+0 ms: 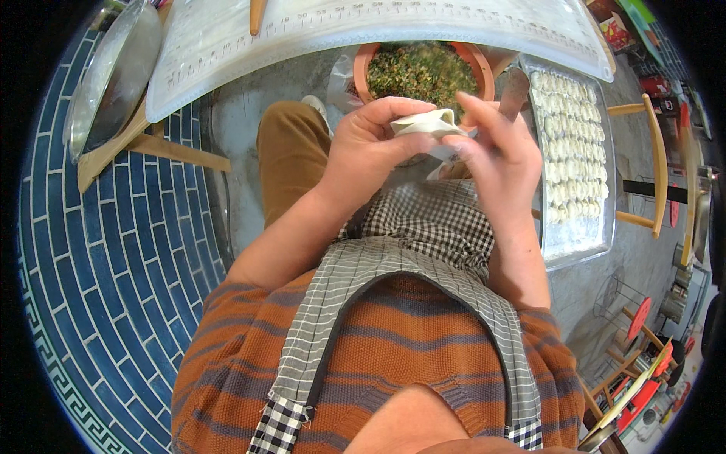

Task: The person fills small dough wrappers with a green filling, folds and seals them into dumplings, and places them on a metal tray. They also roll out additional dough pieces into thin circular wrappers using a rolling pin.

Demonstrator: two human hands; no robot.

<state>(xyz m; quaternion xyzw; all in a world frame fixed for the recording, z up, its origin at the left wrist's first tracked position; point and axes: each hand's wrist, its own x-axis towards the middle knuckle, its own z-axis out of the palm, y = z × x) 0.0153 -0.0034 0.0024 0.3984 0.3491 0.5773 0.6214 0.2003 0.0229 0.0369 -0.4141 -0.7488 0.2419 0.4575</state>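
A folded dumpling point(424, 122) of pale dough is between my hands, its right end partly gaping. My left hand point(368, 142) grips its left side, with the thumb in front and the fingers behind. At the right end, the thumb of my right hand point(502, 150) touches the dough, and the index finger is raised. A flat brown spatula point(515, 93) sticks up from that hand; its lower part is hidden by the fingers. Just beyond is an orange basin point(486, 74) of chopped green filling point(422, 68).
A translucent mat with ruler marks point(317, 28) covers the table ahead, a wooden stick point(257, 17) on it. On the right, a metal tray point(573, 241) holds rows of dumplings point(574, 142) beside a wooden chair point(655, 164). A large metal bowl point(122, 79) stands tilted at left, near blue tiles point(125, 255).
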